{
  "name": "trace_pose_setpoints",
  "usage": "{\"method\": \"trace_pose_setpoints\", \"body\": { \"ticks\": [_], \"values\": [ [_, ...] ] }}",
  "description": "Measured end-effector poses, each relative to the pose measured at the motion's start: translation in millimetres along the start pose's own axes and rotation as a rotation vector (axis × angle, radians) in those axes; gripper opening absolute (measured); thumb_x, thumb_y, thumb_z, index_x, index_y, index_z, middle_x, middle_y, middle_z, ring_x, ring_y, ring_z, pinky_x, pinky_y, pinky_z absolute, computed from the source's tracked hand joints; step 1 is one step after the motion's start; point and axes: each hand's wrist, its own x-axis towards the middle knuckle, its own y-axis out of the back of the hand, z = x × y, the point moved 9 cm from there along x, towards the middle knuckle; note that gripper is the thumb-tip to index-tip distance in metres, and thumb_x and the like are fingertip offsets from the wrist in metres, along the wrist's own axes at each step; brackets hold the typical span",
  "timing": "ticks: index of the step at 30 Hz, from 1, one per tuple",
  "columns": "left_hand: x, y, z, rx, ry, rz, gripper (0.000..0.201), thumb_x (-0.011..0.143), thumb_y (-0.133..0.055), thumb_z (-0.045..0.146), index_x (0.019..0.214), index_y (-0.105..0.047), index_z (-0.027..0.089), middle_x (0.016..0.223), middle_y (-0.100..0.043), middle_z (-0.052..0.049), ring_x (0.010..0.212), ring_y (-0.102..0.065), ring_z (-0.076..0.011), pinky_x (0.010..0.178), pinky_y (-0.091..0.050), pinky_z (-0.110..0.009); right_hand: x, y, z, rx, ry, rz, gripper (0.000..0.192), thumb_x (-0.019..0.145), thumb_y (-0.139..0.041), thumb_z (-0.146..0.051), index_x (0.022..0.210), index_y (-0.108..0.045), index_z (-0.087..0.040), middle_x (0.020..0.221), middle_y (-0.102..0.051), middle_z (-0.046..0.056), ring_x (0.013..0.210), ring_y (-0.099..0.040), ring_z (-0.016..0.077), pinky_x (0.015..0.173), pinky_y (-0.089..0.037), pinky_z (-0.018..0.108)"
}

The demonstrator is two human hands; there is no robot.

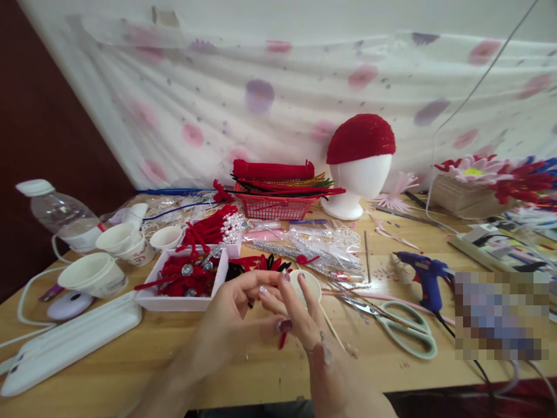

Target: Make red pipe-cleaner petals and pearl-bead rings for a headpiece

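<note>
Above the front middle of the table my two hands meet. My left hand (246, 305) is bent inward, thumb against the fingers of the other hand. Below its thumb tip pokes a short red fuzzy piece (282, 340), most of it hidden by fingers. My right hand (307, 316) has its fingers stretched out and apart, reaching over toward the left fingers. Just behind them lie red and black pipe cleaner loops (272, 262) and a round white paper piece (310, 284), partly covered. Slight blur softens the left forearm.
Left are a white box (174, 303) of red pieces, paper cups (92, 276), a plastic bottle (61, 212) and a white power strip (73, 342). Right lie scissors (407, 331) and a blue glue gun (429, 278). Behind stand a red basket (278, 207) and a foam head (361, 174).
</note>
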Motion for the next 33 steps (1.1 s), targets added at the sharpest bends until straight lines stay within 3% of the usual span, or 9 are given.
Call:
{"method": "trace_pose_setpoints", "body": {
  "ticks": [4,8,12,15,18,21,25,29,33],
  "values": [
    [-5,1.6,2,-0.018,-0.045,-0.01,0.053,0.068,-0.089,0.024,0.117,-0.068,0.023,0.104,-0.078,-0.004,0.098,-0.072,-0.0219,0.084,-0.056,-0.027,4,-5,1,-0.037,0.048,-0.019,0.064,0.095,-0.046,-0.064,0.154,-0.03,-0.046,0.152,-0.051,0.001,0.143,-0.042,0.0325,0.117,-0.031,0.061],
    [-6,-2.0,6,-0.023,-0.072,-0.046,0.048,0.073,-0.085,0.017,0.116,-0.067,0.029,0.101,-0.078,0.001,0.093,-0.072,-0.0159,0.082,-0.055,-0.022,12,-4,11,0.013,0.067,-0.009,0.069,0.09,-0.056,-0.064,0.152,-0.034,-0.044,0.154,-0.047,0.002,0.139,-0.047,0.0342,0.114,-0.035,0.061],
    [-6,1.7,14,0.113,-0.127,-0.04,0.051,0.073,-0.084,0.015,0.118,-0.067,0.03,0.105,-0.076,0.001,0.099,-0.07,-0.0157,0.089,-0.053,-0.022,11,1,12,0.06,0.044,-0.043,0.076,0.085,-0.064,-0.065,0.152,-0.036,-0.043,0.154,-0.048,0.004,0.139,-0.048,0.0344,0.113,-0.037,0.059],
    [-7,6.9,17,0.199,-0.123,-0.034,0.057,0.069,-0.086,0.013,0.12,-0.067,0.031,0.109,-0.075,0.001,0.105,-0.068,-0.0179,0.09,-0.053,-0.023,6,3,7,0.084,0.058,-0.059,0.085,0.079,-0.068,-0.069,0.152,-0.034,-0.044,0.152,-0.05,0.005,0.145,-0.039,0.0338,0.114,-0.034,0.06],
    [-9,10.5,22,0.242,-0.124,-0.021,0.042,0.074,-0.081,0.015,0.112,-0.071,0.028,0.102,-0.076,0.0,0.097,-0.07,-0.0188,0.082,-0.055,-0.024,3,4,8,0.109,0.014,-0.026,0.069,0.089,-0.055,-0.068,0.15,-0.038,-0.043,0.154,-0.048,0.003,0.151,-0.025,0.0288,0.116,-0.031,0.059],
    [-11,10.8,28,0.381,-0.136,-0.012,0.036,0.069,-0.083,0.014,0.101,-0.074,0.026,0.099,-0.075,0.001,0.096,-0.069,-0.0203,0.082,-0.054,-0.025,7,3,11,0.16,-0.02,0.014,0.061,0.096,-0.042,-0.067,0.152,-0.032,-0.045,0.156,-0.045,0.002,0.145,-0.039,0.0272,0.105,-0.047,0.054],
    [-13,5.3,45,0.564,-0.263,-0.005,0.03,0.072,-0.079,0.008,0.097,-0.074,0.025,0.1,-0.074,0.002,0.095,-0.067,-0.0178,0.085,-0.05,-0.024,18,6,5,0.347,-0.02,0.092,0.078,0.091,-0.057,-0.065,0.154,-0.012,-0.056,0.156,-0.045,0.005,0.12,-0.066,0.0299,0.087,-0.058,0.053],
    [-16,-4.7,61,0.688,-0.439,-0.035,0.024,0.079,-0.068,0.003,0.092,-0.073,0.022,0.089,-0.07,0.002,0.081,-0.065,-0.0127,0.075,-0.049,-0.021,23,7,-10,0.435,0.044,0.133,0.09,0.083,-0.049,-0.082,0.156,-0.007,-0.05,0.156,-0.044,0.011,0.112,-0.069,0.0325,0.089,-0.055,0.056],
    [-19,-10.0,62,0.774,-0.528,-0.097,0.03,0.084,-0.062,0.002,0.105,-0.072,0.021,0.098,-0.068,-0.002,0.088,-0.065,-0.0136,0.076,-0.05,-0.021,22,7,-13,0.494,0.084,0.148,0.083,0.083,-0.046,-0.083,0.153,-0.021,-0.046,0.149,-0.051,0.012,0.115,-0.067,0.0313,0.096,-0.051,0.056]
  ]
}}
